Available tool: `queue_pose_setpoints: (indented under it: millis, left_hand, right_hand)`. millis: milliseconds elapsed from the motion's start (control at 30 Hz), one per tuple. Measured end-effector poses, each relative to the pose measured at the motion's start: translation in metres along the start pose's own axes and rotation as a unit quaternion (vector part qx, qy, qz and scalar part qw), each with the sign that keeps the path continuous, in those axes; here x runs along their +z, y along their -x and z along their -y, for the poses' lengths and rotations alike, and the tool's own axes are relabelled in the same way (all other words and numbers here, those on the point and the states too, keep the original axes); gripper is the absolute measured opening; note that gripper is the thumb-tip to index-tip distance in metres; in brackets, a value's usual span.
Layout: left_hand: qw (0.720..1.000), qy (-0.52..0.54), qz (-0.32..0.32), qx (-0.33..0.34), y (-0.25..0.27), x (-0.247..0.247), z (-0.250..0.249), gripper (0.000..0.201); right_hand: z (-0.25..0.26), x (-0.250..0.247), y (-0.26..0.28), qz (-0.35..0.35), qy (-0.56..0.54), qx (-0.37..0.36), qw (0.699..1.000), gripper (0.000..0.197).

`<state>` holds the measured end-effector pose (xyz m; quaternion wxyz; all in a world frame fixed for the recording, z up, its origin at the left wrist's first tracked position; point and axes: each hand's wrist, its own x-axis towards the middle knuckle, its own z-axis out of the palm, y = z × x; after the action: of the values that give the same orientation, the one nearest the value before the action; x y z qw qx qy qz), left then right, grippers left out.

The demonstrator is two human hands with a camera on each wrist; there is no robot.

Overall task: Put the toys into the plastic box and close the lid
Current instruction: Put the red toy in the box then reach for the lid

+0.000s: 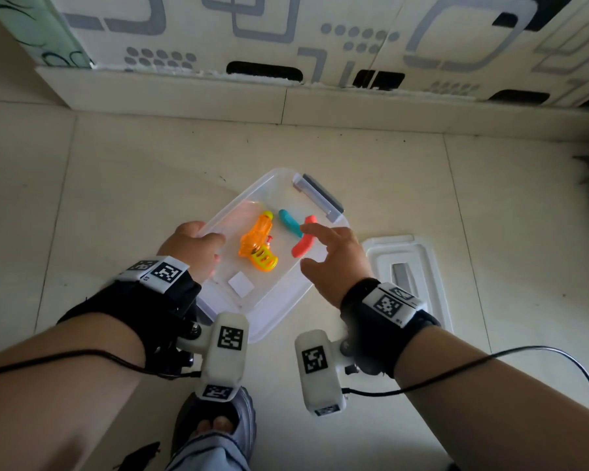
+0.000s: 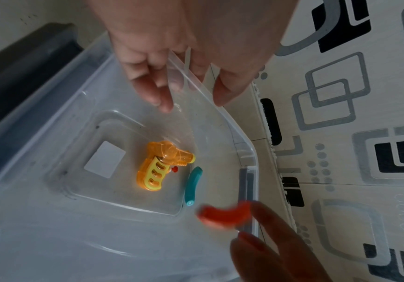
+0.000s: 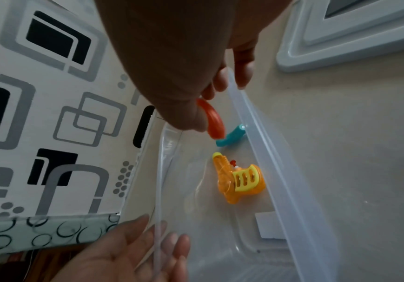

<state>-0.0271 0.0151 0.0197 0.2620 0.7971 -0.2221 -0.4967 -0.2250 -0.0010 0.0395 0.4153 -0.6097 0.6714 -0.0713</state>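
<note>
- Left hand point(image 1: 193, 248) grips the rim of the open box point(image 1: 252, 193) on the floor.
- Right hand point(image 1: 334, 258), fingers spread, hovers above the box; a red toy point(image 1: 303, 237) blurs beneath it.
- Orange water gun point(image 1: 257, 246) and teal toy point(image 1: 289, 222) lie inside.
- Lid point(image 1: 422, 256) lies beside the box.

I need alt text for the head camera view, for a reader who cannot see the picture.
Seen from above, the left hand grips the rim of a clear plastic box on a tiled floor, while the open right hand hovers over a red curved toy. An orange water pistol and a teal curved toy lie inside; the lid lies beside the box.
</note>
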Motion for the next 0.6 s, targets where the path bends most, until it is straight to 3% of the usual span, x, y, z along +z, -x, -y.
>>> queue_pose_setpoints:
  millis: [133,333,500,600]
  left_hand:
    - [1.0,0.006,0.005,0.004,-0.001,0.0,0.001,0.039]
    - [0.999,-0.033,-0.017,0.025,0.003,0.003,-0.005,0.006]
    - [0.997,-0.056,-0.031,0.041,0.003,0.011,-0.009,0.011]
    - [0.997,-0.064,-0.02,0.037,-0.003,0.017,-0.012,0.037]
  right_hand:
    - [-0.003,0.002,-0.006,-0.03,-0.037,0.01,0.999,0.053]
    - [-0.028,-0.004,-0.01,-0.144,-0.091,0.039,0.985,0.047]
    - [-0.079,-0.017,-0.016,-0.169,-0.087,0.164,0.968,0.043]
    - [-0.116,-0.023,-0.019,-0.131,-0.036,0.228,0.964,0.042]
